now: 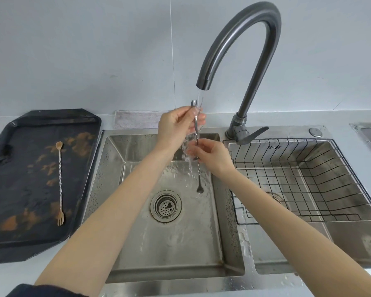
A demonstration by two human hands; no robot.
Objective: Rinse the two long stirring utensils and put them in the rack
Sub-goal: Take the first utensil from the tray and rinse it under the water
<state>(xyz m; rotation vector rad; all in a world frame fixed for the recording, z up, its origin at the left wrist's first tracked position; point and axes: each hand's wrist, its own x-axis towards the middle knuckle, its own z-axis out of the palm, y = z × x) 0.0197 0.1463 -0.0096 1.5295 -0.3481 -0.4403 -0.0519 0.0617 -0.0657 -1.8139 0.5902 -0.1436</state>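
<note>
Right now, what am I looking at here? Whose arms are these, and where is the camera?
No machine here: a person wears a camera on the head, looking down at their own arms. The left hand and right hand hold a silver stirring spoon upright under water running from the faucet, over the left sink basin. A second stirrer, copper-coloured, with a small fork end, lies on the dark tray at the left. The wire rack sits in the right basin, with no utensil in it.
</note>
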